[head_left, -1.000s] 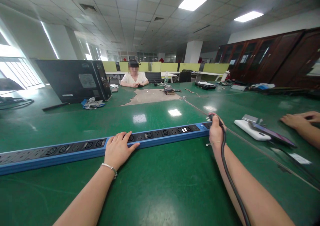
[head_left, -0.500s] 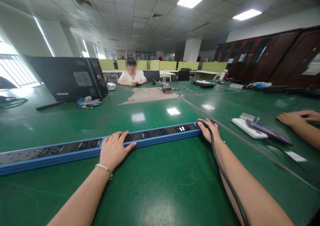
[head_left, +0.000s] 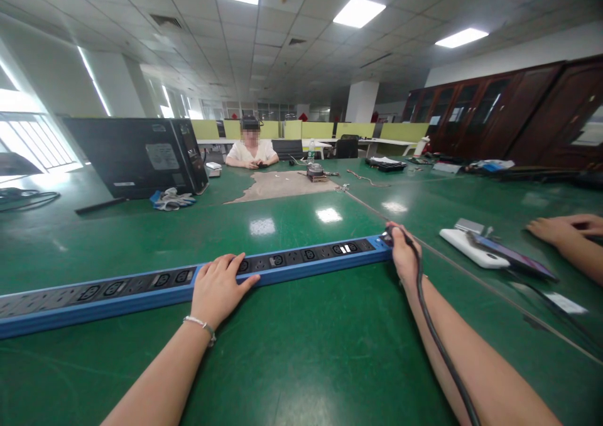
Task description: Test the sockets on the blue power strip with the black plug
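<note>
A long blue power strip (head_left: pixel 311 267) with black sockets lies slantwise across the green table, its left end out of view. Near its middle my left hand (head_left: pixel 219 288) grips it, fingers over the top and thumb along the near side. At the right end my right hand (head_left: pixel 404 253) is closed around a black power cord (head_left: pixel 431 325) close to the strip's end face. The cord runs from that hand down along my forearm and out at the bottom. My fingers hide the cord's tip, so I cannot tell whether it is plugged in.
On the right lie a white power bank (head_left: pixel 473 248), a phone (head_left: pixel 513 256) and another person's hands (head_left: pixel 556 228). At the far left stand a black computer case (head_left: pixel 136 156) and gloves (head_left: pixel 172 200). A person (head_left: pixel 251 152) sits across the table (head_left: pixel 301 363).
My right hand has turned and shifted slightly right, its fingers now closed at the strip's end instead of lying over it. My left hand keeps its place on the strip. The view tilted up slightly.
</note>
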The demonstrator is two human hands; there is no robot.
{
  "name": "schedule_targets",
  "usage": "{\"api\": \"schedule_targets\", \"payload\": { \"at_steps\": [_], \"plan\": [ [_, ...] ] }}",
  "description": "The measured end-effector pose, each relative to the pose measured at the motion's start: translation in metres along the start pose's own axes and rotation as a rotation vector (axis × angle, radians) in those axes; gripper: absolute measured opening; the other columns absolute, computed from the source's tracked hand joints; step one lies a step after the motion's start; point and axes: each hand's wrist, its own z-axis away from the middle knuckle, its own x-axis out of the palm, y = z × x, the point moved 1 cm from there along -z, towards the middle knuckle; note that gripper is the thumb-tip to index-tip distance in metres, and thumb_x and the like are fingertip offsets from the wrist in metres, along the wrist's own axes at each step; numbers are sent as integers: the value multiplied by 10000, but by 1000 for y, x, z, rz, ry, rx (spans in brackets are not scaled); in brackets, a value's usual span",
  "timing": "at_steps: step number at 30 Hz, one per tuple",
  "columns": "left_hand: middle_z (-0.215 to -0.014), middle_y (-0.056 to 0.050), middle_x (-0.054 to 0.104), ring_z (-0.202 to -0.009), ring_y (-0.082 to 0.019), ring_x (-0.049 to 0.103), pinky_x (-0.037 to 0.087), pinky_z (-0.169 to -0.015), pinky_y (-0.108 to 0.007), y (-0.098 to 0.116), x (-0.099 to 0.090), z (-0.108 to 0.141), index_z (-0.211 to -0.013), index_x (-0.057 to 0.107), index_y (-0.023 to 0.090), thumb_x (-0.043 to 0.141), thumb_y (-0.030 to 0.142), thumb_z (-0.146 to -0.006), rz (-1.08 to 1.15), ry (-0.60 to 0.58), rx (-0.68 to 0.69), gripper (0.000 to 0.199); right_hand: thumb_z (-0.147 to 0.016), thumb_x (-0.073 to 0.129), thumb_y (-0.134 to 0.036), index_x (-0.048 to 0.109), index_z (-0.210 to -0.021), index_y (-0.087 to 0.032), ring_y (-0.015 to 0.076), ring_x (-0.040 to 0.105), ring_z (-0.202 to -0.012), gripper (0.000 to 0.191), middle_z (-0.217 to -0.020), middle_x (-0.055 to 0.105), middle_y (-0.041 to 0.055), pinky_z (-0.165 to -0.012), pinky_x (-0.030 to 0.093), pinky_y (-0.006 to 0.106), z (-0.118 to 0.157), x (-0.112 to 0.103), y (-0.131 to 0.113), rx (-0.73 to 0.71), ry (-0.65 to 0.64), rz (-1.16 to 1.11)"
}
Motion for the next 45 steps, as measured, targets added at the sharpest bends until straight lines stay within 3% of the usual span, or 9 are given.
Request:
{"api": "schedule_targets", "payload": {
  "at_steps": [3, 6, 11, 16, 24, 31, 39, 43, 45],
  "plan": [
    [-1221, -95, 563, -1142, -242, 483, 322, -961, -395, 0, 0, 0, -1240, 494, 206, 340, 609, -820, 1, 0, 4, 602, -850, 326, -513, 609, -1087, -177, 213, 573, -1041, 499, -1113, 634, 85, -904, 435, 393, -3, -5, -4, 41, 96, -166],
    [-1217, -97, 565, -1133, -246, 486, 320, -960, -406, 0, 1, 0, -1236, 500, 200, 350, 609, -818, -2, -1, -2, 604, -790, 468, -503, 673, -972, -193, 227, 569, -1051, 414, -1018, 676, 61, -965, 392, 408, 1, -6, -11, 53, 12, -188],
    [-1200, -97, 576, -1117, -250, 500, 328, -952, -413, 0, 1, -1, -1227, 511, 197, 360, 609, -815, 3, 7, 5, 601, -793, 456, -494, 683, -960, -222, 235, 494, -1161, 391, -1077, 661, 55, -1027, 309, 444, 11, 7, -21, -21, -170, -47],
    [-1195, -101, 578, -1112, -252, 505, 336, -947, -413, -1, 2, -1, -1220, 519, 195, 370, 606, -812, 0, 19, 5, 598, -806, 427, -479, 685, -948, -244, 251, 493, -1165, 377, -1101, 653, 57, -1028, 288, 464, 13, 17, -22, -79, -256, 162],
    [-1196, -99, 577, -1124, -252, 498, 333, -956, -419, 0, 3, -1, -1222, 518, 193, 393, 590, -811, 16, 32, 4, 585, -831, 411, -427, 674, -968, -235, 242, 518, -1139, 353, -1074, 662, 67, -994, 338, 442, 18, 18, -25, -217, -290, 352],
    [-1198, -100, 574, -1126, -252, 497, 335, -959, -417, 0, 3, 0, -1223, 518, 193, 391, 593, -810, 23, 31, 0, 589, -834, 430, -398, 652, -1052, -227, 240, 498, -1164, 355, -1110, 644, 92, -994, 328, 446, 27, 20, -29, -210, -218, 474],
    [-1202, -96, 572, -1131, -245, 492, 332, -963, -409, -1, 4, 0, -1229, 512, 203, 390, 598, -808, 30, 38, 0, 590, -840, 410, -460, 654, -1022, -235, 244, 481, -1182, 378, -1121, 643, 67, -1036, 245, 504, 25, 22, -22, -135, -167, 240],
    [-1200, -99, 572, -1126, -247, 494, 330, -963, -412, 0, 4, 0, -1227, 514, 200, 397, 598, -805, 28, 36, -4, 592, -854, 377, -503, 639, -1043, -213, 215, 527, -1124, 434, -1119, 641, 68, -1005, 342, 430, 26, 19, -39, -60, -56, -107],
    [-1199, -99, 572, -1125, -247, 494, 328, -964, -415, 0, 4, 0, -1225, 515, 199, 396, 597, -805, 27, 33, -5, 591, -827, 435, -514, 638, -1051, -214, 219, 543, -1101, 427, -1101, 650, 66, -997, 363, 414, 33, 24, -53, -50, -149, -170]
  ]
}}
